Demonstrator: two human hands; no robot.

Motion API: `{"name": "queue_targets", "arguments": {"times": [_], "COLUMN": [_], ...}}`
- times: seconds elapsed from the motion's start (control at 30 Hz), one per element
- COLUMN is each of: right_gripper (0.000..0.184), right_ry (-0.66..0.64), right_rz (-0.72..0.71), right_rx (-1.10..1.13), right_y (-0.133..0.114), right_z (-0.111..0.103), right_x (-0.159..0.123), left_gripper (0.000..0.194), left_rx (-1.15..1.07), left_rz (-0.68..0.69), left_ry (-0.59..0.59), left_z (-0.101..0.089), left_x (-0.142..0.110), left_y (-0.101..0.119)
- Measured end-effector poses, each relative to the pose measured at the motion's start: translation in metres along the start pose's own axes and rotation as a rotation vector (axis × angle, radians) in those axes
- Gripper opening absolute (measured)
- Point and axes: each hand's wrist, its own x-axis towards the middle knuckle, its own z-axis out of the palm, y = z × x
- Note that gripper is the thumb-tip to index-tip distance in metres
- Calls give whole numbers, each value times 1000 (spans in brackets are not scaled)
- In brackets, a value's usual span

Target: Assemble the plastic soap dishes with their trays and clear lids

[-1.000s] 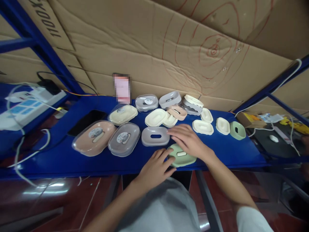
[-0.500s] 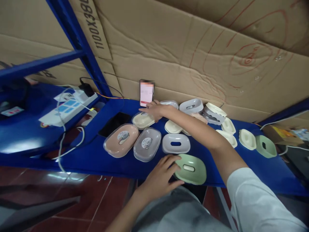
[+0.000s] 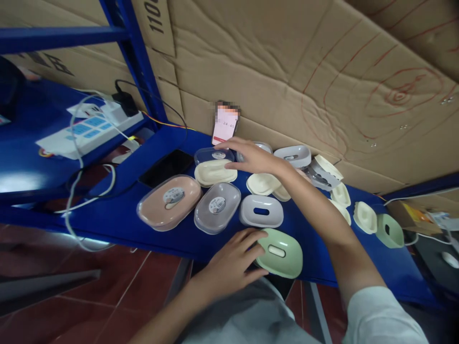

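Observation:
My left hand (image 3: 231, 265) grips the left end of a green soap dish (image 3: 283, 253) at the blue shelf's front edge, fingers above and thumb below. My right hand (image 3: 253, 156) reaches across to the back and pinches a clear lid (image 3: 212, 155), held tilted just above a cream soap dish (image 3: 214, 173). In front of these lie a pink dish with a clear lid (image 3: 168, 201), a grey lidded dish (image 3: 217, 207) and an open grey dish (image 3: 261, 211).
The blue shelf (image 3: 143, 224) backs onto a cardboard wall. A phone (image 3: 225, 125) leans against the cardboard, and a dark phone (image 3: 165, 167) lies flat. More cream, grey and green dishes (image 3: 389, 230) lie to the right. A power strip with cables (image 3: 86, 131) sits left.
My right hand left the green dish, reached to the back left and lifted the clear lid off the cream dish. My left hand stayed on the green dish. The view swung left.

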Motion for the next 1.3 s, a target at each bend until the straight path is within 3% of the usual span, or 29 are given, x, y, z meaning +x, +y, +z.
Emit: {"name": "queue_targets", "arguments": {"times": [0.13, 0.33, 0.57, 0.7, 0.77, 0.87, 0.93, 1.0, 1.1, 1.17, 1.23, 1.3], "right_gripper": [62, 85, 99, 107, 104, 97, 92, 82, 77, 72, 72, 72], "right_ry": [-41, -262, -251, -302, -201, 77, 186, 210, 219, 270, 281, 255], "right_rz": [53, 109, 98, 262, 284, 181, 155, 187, 372, 493, 536, 524], "right_rx": [-77, -34, 40, -9, -55, -99, -99, -110, -90, -97, -112, -148], "right_y": [8, 33, 54, 44, 25, -14, -43, -72, -119, -148, -172, -186], "right_z": [3, 46, 63, 62, 53, 27, 12, 11, 39, 66, 91, 108], "right_x": [11, 63, 73, 80, 72, 24, -37, -114, -222, -270, -292, -292], "left_gripper": [31, 30, 32, 32, 33, 32, 31, 30, 31, 42, 61, 77], "left_rx": [26, 38, 23, 1, -2, 3, 13, 34, 41, 3, -40, -61], "left_rz": [2, 8, 5, -1, -8, -24, -27, -32, -57, -81, -110, -126], "left_ry": [-4, -10, -31, -34, -37, -36, -34, -22, 13, 39, 53, 30], "left_z": [3, 2, -3, -4, -5, -6, -5, -3, 1, 4, 6, 6], "left_x": [3, -1, -2, -1, 0, -1, -3, -5, -8, -8, -6, -4], "left_y": [0, 0, 0, 1, 1, 1, 0, -1, -3, -5, -6, -7]}}
